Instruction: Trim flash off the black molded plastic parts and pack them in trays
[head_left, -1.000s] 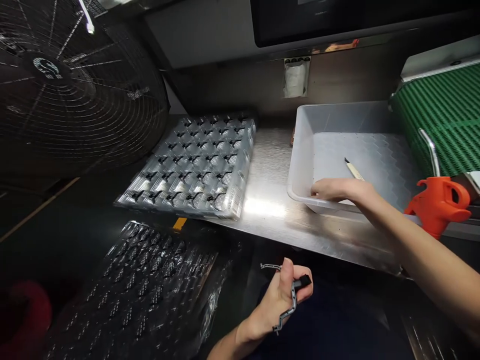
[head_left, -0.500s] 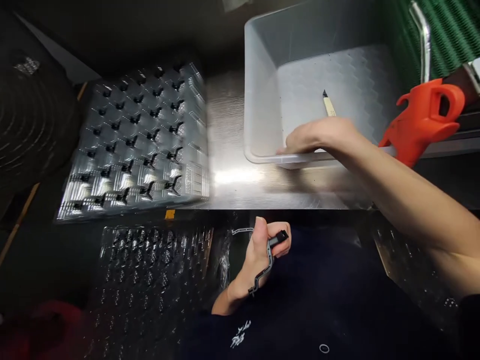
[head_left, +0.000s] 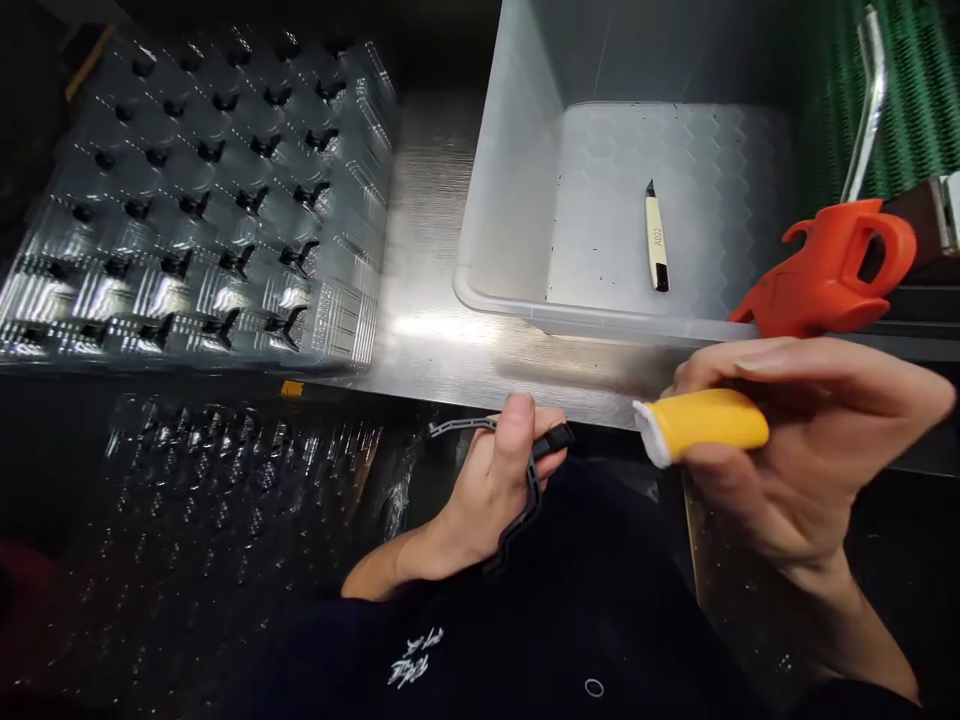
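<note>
My left hand (head_left: 499, 475) is closed around a dark plastic part (head_left: 553, 440) with thin bent arms, one reaching left and one curving down. At the right, my right hand (head_left: 795, 450) grips a yellow cylindrical piece (head_left: 709, 422) with a white fuzzy end that faces my left hand. A cream-coloured knife (head_left: 655, 235) with a dark tip lies on the floor of the grey translucent bin (head_left: 495, 293), beyond both hands.
Stacked clear trays (head_left: 349, 290) with black parts stand at the left on the metal table (head_left: 427, 345). An orange air gun (head_left: 825, 275) with a metal nozzle rests by the bin's right corner. Another clear tray (head_left: 247, 500) sits lower left.
My right hand has come out from the bin's near edge towards me and now shows the yellow piece. The knife is fully uncovered. My left hand still holds the dark part; the view has shifted.
</note>
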